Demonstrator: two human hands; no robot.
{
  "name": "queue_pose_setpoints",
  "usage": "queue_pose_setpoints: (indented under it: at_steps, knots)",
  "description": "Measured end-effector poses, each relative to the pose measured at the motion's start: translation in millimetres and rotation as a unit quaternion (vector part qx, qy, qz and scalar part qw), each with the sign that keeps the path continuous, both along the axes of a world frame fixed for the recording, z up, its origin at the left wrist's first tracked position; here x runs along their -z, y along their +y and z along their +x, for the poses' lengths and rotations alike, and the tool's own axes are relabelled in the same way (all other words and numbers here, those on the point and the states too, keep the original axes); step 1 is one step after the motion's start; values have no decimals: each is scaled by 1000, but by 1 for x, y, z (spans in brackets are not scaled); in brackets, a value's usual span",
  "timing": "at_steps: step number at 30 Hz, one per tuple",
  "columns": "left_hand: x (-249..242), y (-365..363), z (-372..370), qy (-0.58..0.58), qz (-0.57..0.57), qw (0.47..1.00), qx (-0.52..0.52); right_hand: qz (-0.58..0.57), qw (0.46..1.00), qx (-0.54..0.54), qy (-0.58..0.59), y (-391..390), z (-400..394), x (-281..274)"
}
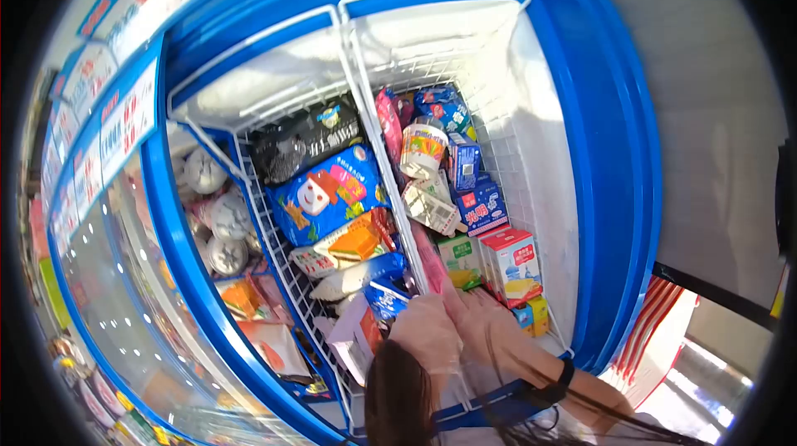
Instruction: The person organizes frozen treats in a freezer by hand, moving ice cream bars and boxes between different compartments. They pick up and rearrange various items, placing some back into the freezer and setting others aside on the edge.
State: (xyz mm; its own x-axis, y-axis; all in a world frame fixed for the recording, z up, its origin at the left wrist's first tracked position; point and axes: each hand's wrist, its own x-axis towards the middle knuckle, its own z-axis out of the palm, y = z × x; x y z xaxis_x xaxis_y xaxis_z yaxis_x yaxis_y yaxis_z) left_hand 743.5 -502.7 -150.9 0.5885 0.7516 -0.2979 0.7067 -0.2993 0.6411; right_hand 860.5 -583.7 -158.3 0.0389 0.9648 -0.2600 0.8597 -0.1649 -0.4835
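The right hand [490,321], gloved in thin clear plastic with a black band at the wrist, reaches into the freezer [614,155] and closes on a pink packet [429,259] standing against the white wire divider [374,147]. The left hand [425,331], also gloved, lies just beside it by a blue pack [387,296]; whether it grips anything cannot be told. Right of the divider sit red-and-white cartons [512,262], a blue box [481,207] and a striped cup [422,149]. Left of it lies a big blue bag [328,194] below a black bag [305,140]. Dark hair [398,396] hangs in front.
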Motion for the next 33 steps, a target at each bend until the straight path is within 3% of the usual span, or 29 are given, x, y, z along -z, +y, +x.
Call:
queue_pose_setpoints:
  at_steps: [3, 4, 5, 7, 8, 9, 11, 13, 14, 15, 17, 18, 19, 20, 21, 22, 23, 24, 25, 27, 29, 31, 33]
  knots:
    - [-4, 16, 5, -50, 41, 998, 0, 11, 998, -36, 41, 11, 17, -9]
    - [-10, 22, 17, -42, 57, 996, -44, -84, 995, -42, 26, 12, 20, -2]
    - [-14, 27, 28, -36, 73, 993, -90, -80, 996, -37, 29, 27, 28, -11]
    - [-11, 31, 40, -51, 91, 990, -91, -211, 975, -55, 52, 54, 51, -33]
    - [-4, 32, 45, -140, 51, 983, -110, -123, 992, -9, 34, 63, 54, -33]
    - [7, 36, 52, -229, 12, 966, -118, -112, 993, 10, 38, 67, 53, -24]
    - [27, 31, 62, -271, -46, 955, -111, 68, 990, 125, 4, 74, 49, 9]
    - [45, 25, 68, -206, -198, 920, -269, 82, 982, 166, -35, 82, 42, 42]
    - [69, 19, 69, -240, -305, 851, -354, 92, 976, 181, -76, 86, 38, 60]
    - [78, 19, 71, -237, -308, 851, -352, 102, 969, 193, -116, 87, 35, 79]
    - [95, 20, 71, -206, -444, 776, -398, 74, 965, 189, -168, 87, 30, 105]
    - [114, 10, 66, -278, -455, 745, -402, 54, 966, 184, -176, 88, 28, 110]
    - [134, 5, 56, -270, -459, 744, -405, 30, 967, 176, -181, 87, 24, 113]
    - [153, 1, 48, -169, -315, 887, -294, 23, 969, 170, -178, 85, 20, 116]
    - [158, 3, 51, -63, -149, 974, -161, 20, 965, 169, -200, 85, 21, 121]
    - [160, 2, 55, -65, -152, 972, -166, 16, 961, 168, -221, 85, 21, 125]
    - [164, -1, 59, -126, -252, 908, -309, 15, 961, 164, -221, 82, 20, 129]
    - [162, 0, 65, -183, -344, 809, -440, -19, 973, 151, -173, 78, 20, 133]
    - [150, 6, 72, -184, -345, 806, -444, -52, 981, 138, -126, 78, 21, 132]
    - [118, 15, 82, -272, -408, 734, -470, -26, 982, 125, -142, 73, 20, 111]
    - [79, 29, 88, -264, -427, 729, -466, -1, 982, 111, -154, 69, 20, 92]
    - [65, 33, 87, -259, -443, 725, -460, -24, 992, 82, -90, 69, 25, 82]
    - [59, 24, 82, -349, -459, 674, -461, -9, 992, 82, -94, 69, 29, 54]
